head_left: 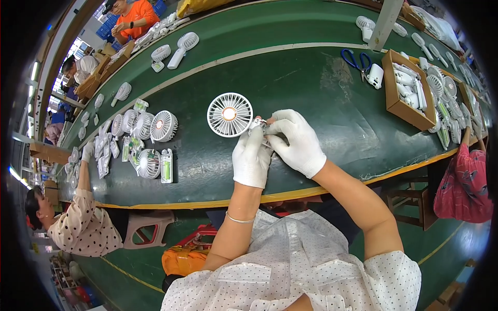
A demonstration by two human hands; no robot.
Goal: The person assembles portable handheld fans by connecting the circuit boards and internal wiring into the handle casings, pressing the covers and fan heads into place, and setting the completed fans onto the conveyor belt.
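Note:
Both my hands wear white gloves and meet above the green workbench (321, 103). A small white handheld fan (230, 115) with an orange ring at its centre is held by its neck end in my left hand (252, 158), its round grille pointing up and to the left. Closed in a pinch at the same neck end is my right hand (295, 140), its fingertips against small parts there. Those parts are mostly covered by my fingers, so I cannot make out what they are.
Several fan heads (164, 126) and opened handles with green boards (166, 166) lie to the left. At the right are blue-handled scissors (358, 63), a white handle shell (375, 76) and a cardboard box (407, 98) of white shells. Co-workers sit at both sides; fans lie along the far green belt (249, 31).

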